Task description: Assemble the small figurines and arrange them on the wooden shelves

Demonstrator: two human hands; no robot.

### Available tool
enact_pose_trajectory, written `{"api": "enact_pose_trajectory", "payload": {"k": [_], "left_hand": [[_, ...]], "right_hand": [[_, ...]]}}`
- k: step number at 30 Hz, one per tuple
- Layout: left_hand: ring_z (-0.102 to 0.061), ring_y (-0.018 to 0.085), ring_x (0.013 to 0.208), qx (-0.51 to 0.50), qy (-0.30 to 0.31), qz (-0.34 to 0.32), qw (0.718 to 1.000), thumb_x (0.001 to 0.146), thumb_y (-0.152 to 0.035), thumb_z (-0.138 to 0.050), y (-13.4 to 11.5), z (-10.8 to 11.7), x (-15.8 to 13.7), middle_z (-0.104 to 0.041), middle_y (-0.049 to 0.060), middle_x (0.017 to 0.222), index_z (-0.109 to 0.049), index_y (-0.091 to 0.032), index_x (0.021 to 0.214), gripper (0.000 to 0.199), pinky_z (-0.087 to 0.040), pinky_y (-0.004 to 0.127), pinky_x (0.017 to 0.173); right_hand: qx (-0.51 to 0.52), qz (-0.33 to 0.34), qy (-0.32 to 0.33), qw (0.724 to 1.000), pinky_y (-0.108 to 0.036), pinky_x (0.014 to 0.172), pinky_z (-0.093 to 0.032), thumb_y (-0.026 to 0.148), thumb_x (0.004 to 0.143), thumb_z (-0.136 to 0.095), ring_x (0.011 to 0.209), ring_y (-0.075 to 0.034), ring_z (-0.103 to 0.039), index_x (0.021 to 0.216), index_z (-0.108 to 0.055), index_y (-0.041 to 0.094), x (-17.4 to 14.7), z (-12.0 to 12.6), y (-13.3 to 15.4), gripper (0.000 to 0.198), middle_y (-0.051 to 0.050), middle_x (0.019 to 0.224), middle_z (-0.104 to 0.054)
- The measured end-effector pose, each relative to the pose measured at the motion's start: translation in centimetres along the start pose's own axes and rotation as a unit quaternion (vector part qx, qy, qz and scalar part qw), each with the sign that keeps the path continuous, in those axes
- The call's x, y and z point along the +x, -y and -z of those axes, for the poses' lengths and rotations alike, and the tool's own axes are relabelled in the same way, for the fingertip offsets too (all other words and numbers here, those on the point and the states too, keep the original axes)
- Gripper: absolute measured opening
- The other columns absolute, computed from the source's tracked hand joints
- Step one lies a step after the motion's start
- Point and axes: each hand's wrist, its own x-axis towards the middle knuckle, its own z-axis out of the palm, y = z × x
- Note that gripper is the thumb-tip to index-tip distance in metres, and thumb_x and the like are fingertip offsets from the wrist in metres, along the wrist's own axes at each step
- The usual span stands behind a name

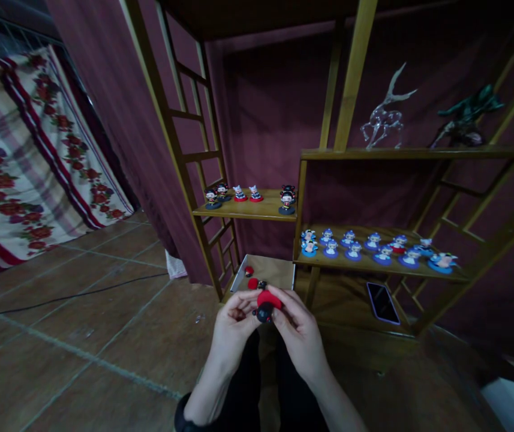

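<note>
A small figurine with a black-haired head and a red base [266, 305] is gripped between my two hands. My left hand [235, 321] pinches it from the left, and my right hand [299, 327] holds its right side with fingers round the red base. Just beyond my fingers lies a shallow white-rimmed box [272, 267] on the lowest shelf. Inside it are a red piece [248, 272], a second red piece [252, 283] and a dark figurine [262, 284], partly hidden by my hands.
Wooden shelving stands ahead. Its upper left shelf [252, 207] carries several figurines; the right shelf [373, 264] holds several blue-based ones. Above are a glass deer [385, 117] and a green ornament [470, 117]. A phone [383, 302] lies low right. A cable [81, 293] crosses the floor.
</note>
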Motion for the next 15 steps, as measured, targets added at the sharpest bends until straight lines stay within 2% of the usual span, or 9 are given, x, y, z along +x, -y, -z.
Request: {"api": "enact_pose_trajectory", "payload": {"k": [5,8,12,15], "left_hand": [[-0.063,0.018,0.073,0.039,-0.002,0.006,0.999,0.059,-0.015,-0.074,-1.9,-0.7,-1.2,-0.069,0.006,0.08,-0.069,-0.015,0.083,0.025,-0.048,0.026,0.07],[-0.062,0.016,0.066,0.053,0.013,-0.015,0.998,0.061,-0.016,-0.073,-2.0,-0.4,-1.8,-0.069,0.005,0.074,-0.068,-0.015,0.081,0.02,-0.048,0.024,0.064],[-0.061,0.014,0.066,0.051,0.022,-0.04,0.998,0.063,-0.015,-0.072,-2.2,-0.2,-2.5,-0.067,0.003,0.071,-0.066,-0.016,0.079,0.017,-0.048,0.021,0.063],[-0.061,0.012,0.069,0.042,0.036,-0.031,0.998,0.066,-0.015,-0.07,-2.0,-0.5,-2.3,-0.067,0.003,0.076,-0.065,-0.015,0.084,0.019,-0.048,0.021,0.065]], "right_hand": [[0.003,-0.013,0.008,1.0,-0.032,0.088,-0.047,0.028,0.081,-0.054,0.101,-0.019,-0.058,0.112,-0.059,0.03,-0.3,0.9,-0.2,0.032,-0.002,0.11,-0.062],[-0.033,0.025,0.02,0.999,-0.032,0.087,-0.048,0.024,0.081,-0.054,0.099,-0.018,-0.059,0.11,-0.061,0.031,-0.9,1.4,0.7,0.03,-0.002,0.106,-0.064],[-0.066,0.063,0.045,0.995,-0.033,0.087,-0.048,0.021,0.082,-0.053,0.098,-0.018,-0.059,0.109,-0.061,0.032,-1.4,1.7,2.4,0.03,-0.003,0.105,-0.065],[-0.036,0.027,0.035,0.998,-0.033,0.087,-0.047,0.023,0.081,-0.053,0.099,-0.019,-0.058,0.11,-0.061,0.028,-1.1,1.3,2.0,0.03,-0.004,0.109,-0.064]]}}
